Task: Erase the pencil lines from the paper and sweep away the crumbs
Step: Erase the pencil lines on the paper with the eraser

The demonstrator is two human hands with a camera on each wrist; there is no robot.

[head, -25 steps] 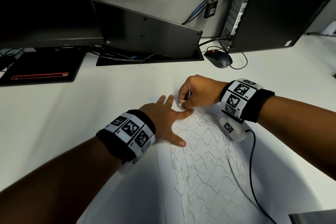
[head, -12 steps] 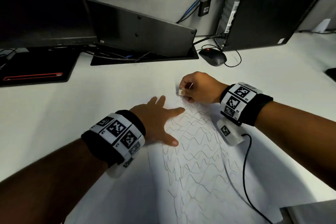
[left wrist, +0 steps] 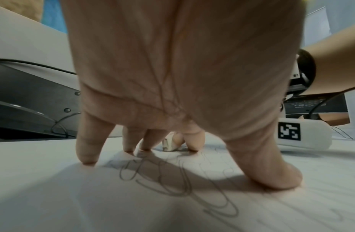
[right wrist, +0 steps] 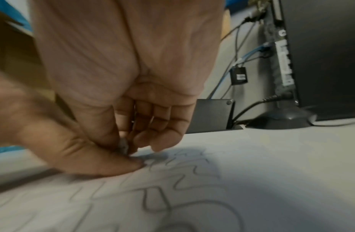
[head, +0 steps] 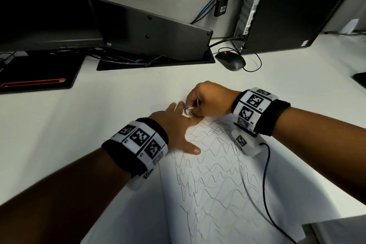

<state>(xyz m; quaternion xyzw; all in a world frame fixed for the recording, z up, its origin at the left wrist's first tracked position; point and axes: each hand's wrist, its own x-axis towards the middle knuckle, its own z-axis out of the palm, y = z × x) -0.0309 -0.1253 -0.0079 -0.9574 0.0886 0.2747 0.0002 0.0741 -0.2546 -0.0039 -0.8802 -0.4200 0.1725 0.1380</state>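
Observation:
A white sheet of paper (head: 213, 200) covered in wavy pencil lines (head: 210, 164) lies on the white desk. My left hand (head: 176, 125) presses flat on the paper's far left part, fingers spread and straight (left wrist: 87, 150). My right hand (head: 206, 101) pinches a small white eraser (head: 187, 111) between thumb and fingers, its tip down on the paper's far edge just past my left fingertips. The eraser (left wrist: 169, 145) shows beyond the left fingers in the left wrist view, and as a grey sliver (right wrist: 124, 146) in the blurred right wrist view.
A black mouse (head: 230, 60) with its cable lies beyond the paper. A dark monitor stand (head: 150, 39), a black pad with a red stripe (head: 33, 83) and a computer tower (head: 293, 6) line the back of the desk. A black wrist cable (head: 265, 184) trails over the paper.
My right hand with the eraser slid away from my left fingers, then back to them along the paper's far edge. My left hand stayed pressed on the sheet.

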